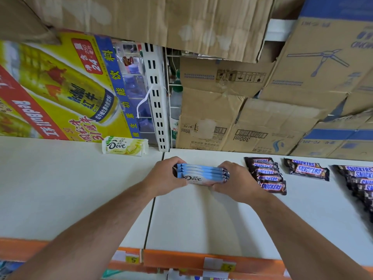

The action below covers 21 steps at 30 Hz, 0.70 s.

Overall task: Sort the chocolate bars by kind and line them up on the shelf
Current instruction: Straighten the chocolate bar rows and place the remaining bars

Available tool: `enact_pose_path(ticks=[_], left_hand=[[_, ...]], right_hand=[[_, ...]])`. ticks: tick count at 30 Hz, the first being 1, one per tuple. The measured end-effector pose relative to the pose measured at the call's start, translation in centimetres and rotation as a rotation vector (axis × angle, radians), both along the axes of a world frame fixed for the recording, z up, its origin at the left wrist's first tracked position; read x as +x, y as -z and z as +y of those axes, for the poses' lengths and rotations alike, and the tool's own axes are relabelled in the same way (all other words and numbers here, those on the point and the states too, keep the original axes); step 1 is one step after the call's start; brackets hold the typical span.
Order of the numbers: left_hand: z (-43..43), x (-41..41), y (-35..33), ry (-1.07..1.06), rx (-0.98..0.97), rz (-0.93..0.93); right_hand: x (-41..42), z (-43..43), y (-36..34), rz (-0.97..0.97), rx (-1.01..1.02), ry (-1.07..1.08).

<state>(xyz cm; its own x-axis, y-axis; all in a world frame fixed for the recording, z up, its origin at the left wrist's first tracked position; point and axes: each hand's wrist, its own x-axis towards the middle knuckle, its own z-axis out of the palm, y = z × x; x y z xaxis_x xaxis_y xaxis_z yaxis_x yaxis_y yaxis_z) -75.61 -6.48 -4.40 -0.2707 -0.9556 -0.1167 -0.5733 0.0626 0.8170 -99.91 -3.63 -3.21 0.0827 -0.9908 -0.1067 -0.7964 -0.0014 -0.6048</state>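
Note:
A stack of several light-blue Dove bars [200, 174] rests on the white shelf [201, 223], gripped at both ends. My left hand [166, 176] holds its left end and my right hand [235, 180] its right end. One yellow-green Dove bar [125, 146] lies alone at the back left. To the right sit brown Snickers bars: an overlapping row [266, 175], a pair [306, 168], and another row [361, 182] running off the right edge.
A yellow Red Bull carton [60, 87] stands at the back left. Brown cardboard boxes [252, 110] fill the back right and overhang above. A perforated white upright [157, 98] divides the shelf sections. An orange price rail [201, 259] lines the front edge.

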Motion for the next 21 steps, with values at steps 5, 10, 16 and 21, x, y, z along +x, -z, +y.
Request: enact_pose_path(ticks=[5, 10, 16, 21], left_hand=[[0.4, -0.1, 0.3, -0.015, -0.061, 0.014], [-0.1, -0.1, 0.5, -0.062, -0.058, -0.010], [-2.8, -0.9, -0.9, -0.126, -0.141, -0.069], [-4.8, -1.0, -0.6, -0.149, -0.127, -0.155]], right_hand=[[-0.2, 0.2, 0.5, -0.011, 0.015, -0.007], [-0.5, -0.3, 0.7, -0.070, 0.020, 0.053], [0.3, -3.1, -0.1, -0.128, -0.011, 0.133], [1.0, -5.4, -0.1, -0.153, -0.005, 0.142]])
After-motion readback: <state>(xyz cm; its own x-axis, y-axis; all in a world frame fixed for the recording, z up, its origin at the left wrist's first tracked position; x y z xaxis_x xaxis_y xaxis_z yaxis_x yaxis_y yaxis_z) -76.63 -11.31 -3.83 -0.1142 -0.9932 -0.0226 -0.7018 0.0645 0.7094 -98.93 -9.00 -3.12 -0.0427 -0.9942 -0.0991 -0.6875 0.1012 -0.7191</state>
